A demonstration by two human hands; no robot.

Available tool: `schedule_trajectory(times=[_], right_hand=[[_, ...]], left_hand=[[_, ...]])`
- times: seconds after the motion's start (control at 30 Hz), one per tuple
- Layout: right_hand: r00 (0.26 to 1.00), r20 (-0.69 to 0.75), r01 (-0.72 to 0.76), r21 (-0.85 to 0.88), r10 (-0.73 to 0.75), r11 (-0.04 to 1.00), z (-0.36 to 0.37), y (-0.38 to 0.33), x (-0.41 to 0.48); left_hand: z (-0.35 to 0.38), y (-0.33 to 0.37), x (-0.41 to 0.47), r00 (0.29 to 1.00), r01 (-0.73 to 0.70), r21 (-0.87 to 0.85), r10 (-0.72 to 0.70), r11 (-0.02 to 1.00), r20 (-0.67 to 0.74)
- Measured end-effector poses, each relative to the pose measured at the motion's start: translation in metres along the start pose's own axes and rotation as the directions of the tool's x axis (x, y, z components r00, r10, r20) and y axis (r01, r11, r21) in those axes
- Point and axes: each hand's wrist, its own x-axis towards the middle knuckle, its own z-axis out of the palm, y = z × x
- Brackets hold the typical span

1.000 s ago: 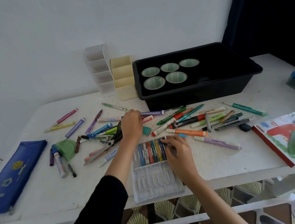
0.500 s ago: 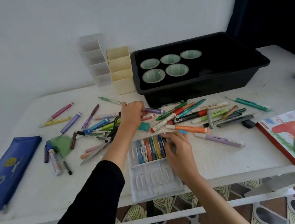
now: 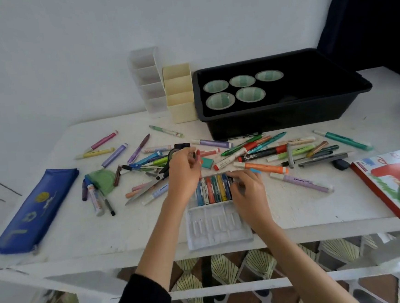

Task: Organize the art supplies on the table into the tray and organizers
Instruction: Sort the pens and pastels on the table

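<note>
**Crayon case at the bench edge, both hands busy over it**

The left hand (image 3: 185,170) pinches a small dark-red stick (image 3: 197,154), likely a crayon, just above the far end of the case (image 3: 218,228). The right hand (image 3: 249,191) has bent fingers (image 3: 242,179) on the right end of the row of crayons (image 3: 211,190); I cannot tell whether they pinch one or only press.

The case lies at the near edge of the bench (image 3: 318,204), its near half empty. A hard push on the filled far half, or a nudge from either wrist, could slide it off and spill the row.

The scissors (image 3: 146,187) lie just beside the left forearm, so a careless sweep could catch them. Loose markers (image 3: 260,167) crowd the case's far end and could roll. The tray (image 3: 287,120) and organizers (image 3: 181,105) stand well behind and hold no supplies yet.
</note>
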Motion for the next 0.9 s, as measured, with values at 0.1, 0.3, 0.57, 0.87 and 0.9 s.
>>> schedule_trajectory(times=[0.1,0.3,0.57,0.87,0.9], right_hand=[[1.0,0.02,-0.021,-0.003,0.021,1.0,0.0,-0.001,-0.001],[0.999,0.036,-0.033,-0.012,0.034,0.999,-0.001,0.0,-0.003],[0.998,0.038,-0.039,-0.018,0.04,0.999,0.0,0.0,-0.003],[0.998,0.043,-0.043,-0.022,0.044,0.999,-0.001,-0.003,-0.004],[0.998,0.04,-0.041,-0.026,0.042,0.999,-0.001,-0.003,-0.004]], left_hand=[[-0.004,-0.008,-0.021,0.999,0.047,-0.004,-0.047,0.999,0.012],[-0.006,-0.021,-0.048,0.991,0.132,0.028,-0.131,0.991,-0.017],[0.002,-0.016,-0.075,0.995,0.061,0.17,-0.046,0.984,-0.088],[0.017,-0.023,-0.088,0.982,0.086,0.461,0.001,0.883,-0.186],[0.018,-0.023,-0.088,0.982,0.091,0.471,0.0,0.878,-0.189]])
